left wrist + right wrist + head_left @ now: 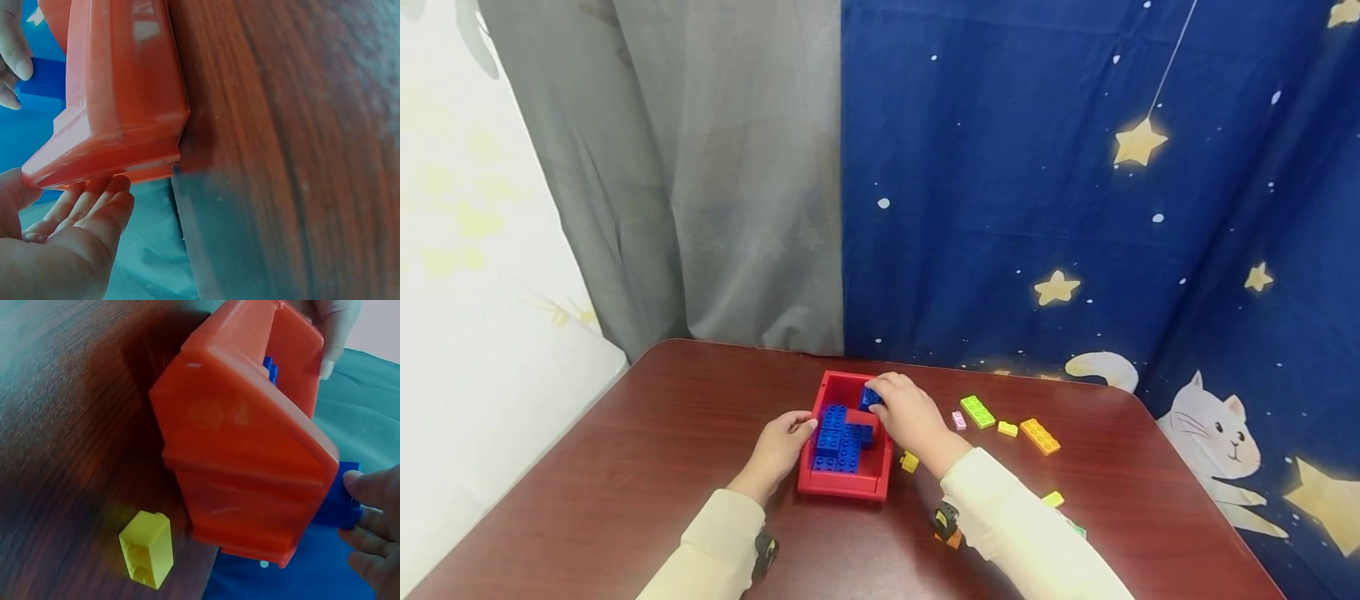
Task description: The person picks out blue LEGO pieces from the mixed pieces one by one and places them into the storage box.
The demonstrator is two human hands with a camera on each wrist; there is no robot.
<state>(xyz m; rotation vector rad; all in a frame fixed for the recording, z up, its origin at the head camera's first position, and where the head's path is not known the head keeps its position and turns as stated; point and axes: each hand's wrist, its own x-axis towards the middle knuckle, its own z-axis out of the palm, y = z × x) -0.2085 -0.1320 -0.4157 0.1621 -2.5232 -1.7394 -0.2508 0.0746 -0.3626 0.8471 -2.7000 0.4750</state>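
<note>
A red bin (pixel 842 483) stands on the table with several blue building bricks (pixel 837 437) lying inside it. My left hand (pixel 780 446) holds the bin's left rim, the thumb at the edge and the fingers along the outer wall in the left wrist view. Over the far right part of the bin, my right hand (pixel 913 417) pinches a blue building brick (pixel 339 497) between thumb and fingers. The right wrist view shows that brick just past the bin's rim. A yellow brick (pixel 147 550) lies on its side on the table, close to the bin's right wall.
To the right lie a lime green brick (pixel 977 412), a small pink brick (pixel 958 420), a small yellow brick (pixel 1007 429) and an orange brick (pixel 1040 437). Another orange brick (pixel 950 540) is partly hidden under the right forearm. Curtains (pixel 760 208) hang behind the table's far edge.
</note>
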